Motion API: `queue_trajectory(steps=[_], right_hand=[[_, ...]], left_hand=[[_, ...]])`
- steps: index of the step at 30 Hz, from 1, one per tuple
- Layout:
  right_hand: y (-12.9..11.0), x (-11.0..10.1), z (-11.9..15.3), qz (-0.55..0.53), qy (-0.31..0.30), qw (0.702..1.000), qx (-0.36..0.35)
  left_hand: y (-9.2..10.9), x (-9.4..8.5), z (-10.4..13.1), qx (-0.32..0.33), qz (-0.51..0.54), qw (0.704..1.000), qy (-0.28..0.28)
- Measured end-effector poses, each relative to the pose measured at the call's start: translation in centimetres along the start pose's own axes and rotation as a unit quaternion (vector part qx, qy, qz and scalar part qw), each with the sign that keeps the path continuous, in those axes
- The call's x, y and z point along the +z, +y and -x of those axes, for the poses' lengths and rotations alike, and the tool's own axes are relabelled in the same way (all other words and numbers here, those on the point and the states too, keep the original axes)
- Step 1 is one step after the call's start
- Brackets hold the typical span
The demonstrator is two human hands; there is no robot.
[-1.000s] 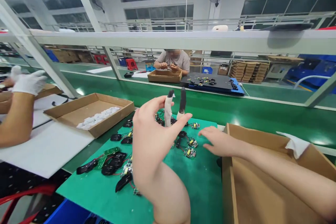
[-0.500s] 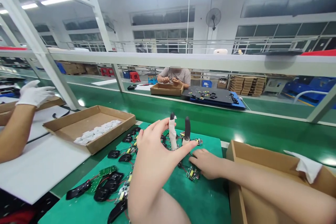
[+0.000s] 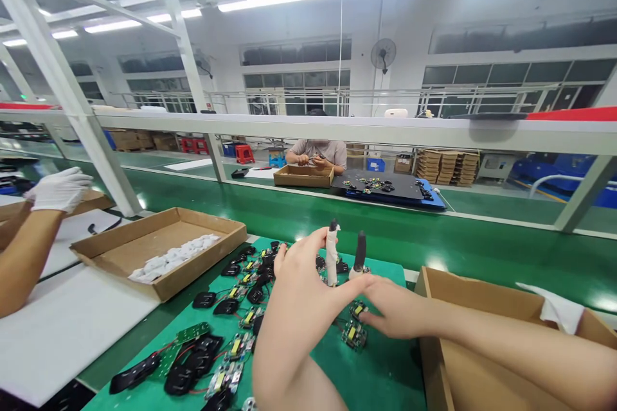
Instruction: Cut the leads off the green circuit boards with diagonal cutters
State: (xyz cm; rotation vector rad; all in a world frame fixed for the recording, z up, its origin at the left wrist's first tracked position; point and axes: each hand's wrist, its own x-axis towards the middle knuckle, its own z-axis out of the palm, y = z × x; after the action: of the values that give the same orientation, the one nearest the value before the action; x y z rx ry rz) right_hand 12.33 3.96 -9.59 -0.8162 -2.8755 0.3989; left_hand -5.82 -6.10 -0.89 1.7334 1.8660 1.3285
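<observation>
My left hand (image 3: 306,279) curves round a tool with two upright handles, which look like plier handles. One handle (image 3: 331,253) is wrapped in white with a dark tip, the other handle (image 3: 360,252) is black. The tool's lower end is hidden behind my thumb. To its right, my right hand (image 3: 393,308) is closed, its thumb against a small circuit board (image 3: 357,310); the other fingers are partly covered. Another circuit board (image 3: 354,335) lies just below, on the green mat (image 3: 371,376). Several black plastic parts (image 3: 193,363) wired to circuit boards cover the mat's left side.
A cardboard tray (image 3: 161,221) with small white pieces stands at left, near a co-worker's white-gloved hand (image 3: 60,191). At right is a cardboard box (image 3: 434,334) with a white cloth (image 3: 562,308) over its edge. Beyond the green belt (image 3: 270,209), another person (image 3: 318,157) sits working.
My left hand and the two-handled tool have shifted right, closer to my right hand. My right hand's thumb now shows against a board. The view has tilted up slightly.
</observation>
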Motion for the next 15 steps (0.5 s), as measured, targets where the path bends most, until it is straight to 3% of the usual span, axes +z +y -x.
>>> queue_trajectory(steps=[2,4,6,8,10,12,15], right_hand=[[-0.6,-2.2,0.8,-0.027,0.059,0.997,0.031],[-1.3,-4.6,1.7,-0.054,0.188,0.979,0.055],[-2.2,-6.9,2.9,-0.020,0.314,0.949,0.029],[-3.6,-8.9,4.3,0.087,0.388,0.917,-0.022],[-5.1,-10.1,5.8,0.248,0.394,0.881,-0.083],[-6.7,-10.5,7.0,0.389,0.337,0.848,-0.124],[-8.2,-10.4,8.4,0.464,0.263,0.837,-0.124]], left_hand=[[0.3,0.1,-0.2,-0.009,-0.017,0.999,-0.037],[0.6,0.5,-0.6,-0.004,-0.016,0.998,-0.066],[0.9,1.0,-1.2,0.010,0.001,0.996,-0.086],[1.3,1.8,-1.6,0.029,0.015,0.995,-0.093],[1.7,2.6,-1.7,0.058,0.009,0.994,-0.094],[2.2,3.5,-1.5,0.102,-0.014,0.989,-0.107],[2.8,4.8,-0.5,0.185,-0.061,0.967,-0.163]])
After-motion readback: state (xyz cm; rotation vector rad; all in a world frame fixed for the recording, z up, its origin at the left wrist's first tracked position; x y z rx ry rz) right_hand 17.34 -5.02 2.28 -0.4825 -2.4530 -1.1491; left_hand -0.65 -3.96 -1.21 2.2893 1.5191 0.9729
